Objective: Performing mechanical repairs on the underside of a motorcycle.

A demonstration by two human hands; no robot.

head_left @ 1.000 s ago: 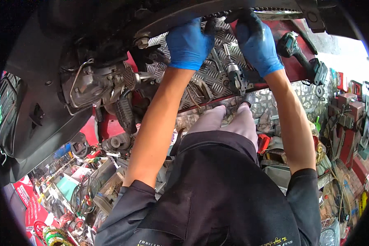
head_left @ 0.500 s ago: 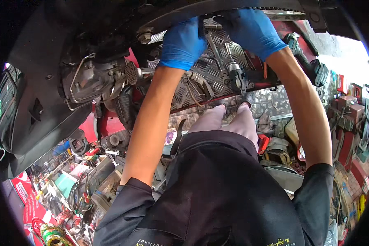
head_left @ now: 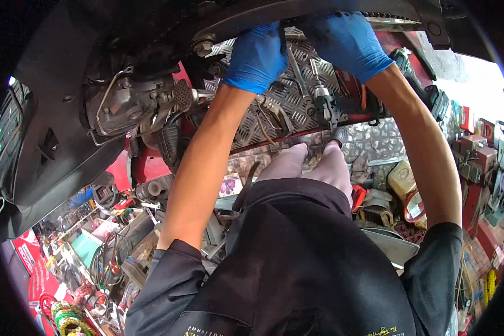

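Both my hands wear blue gloves and reach up under the dark swingarm point(head_left: 235, 22) of a motorcycle. My left hand point(head_left: 259, 59) is curled at a dark part beside its fingertips; what lies inside the fingers is hidden. To its right, my right hand point(head_left: 350, 47) bends in below the drive chain point(head_left: 386, 17), its fingers out of sight behind the glove and dark parts. Beneath the hands, a wrench point(head_left: 299, 73) and a power ratchet with a socket point(head_left: 325, 101) lie on the metal tread-plate platform point(head_left: 246, 131).
Left of my arm are the engine point(head_left: 129, 106) and foot peg point(head_left: 182, 95). A cordless power tool point(head_left: 431, 92) rests at the platform's right. Cluttered tools and cables point(head_left: 109, 257) fill the lower left; red metal boxes point(head_left: 476, 151) stand at the right. A yellowish jug point(head_left: 402, 178) sits on the floor.
My left hand has shifted slightly right, and its forearm has swung a little. My right hand has turned slightly, staying near the chain. The tools on the platform lie as before.
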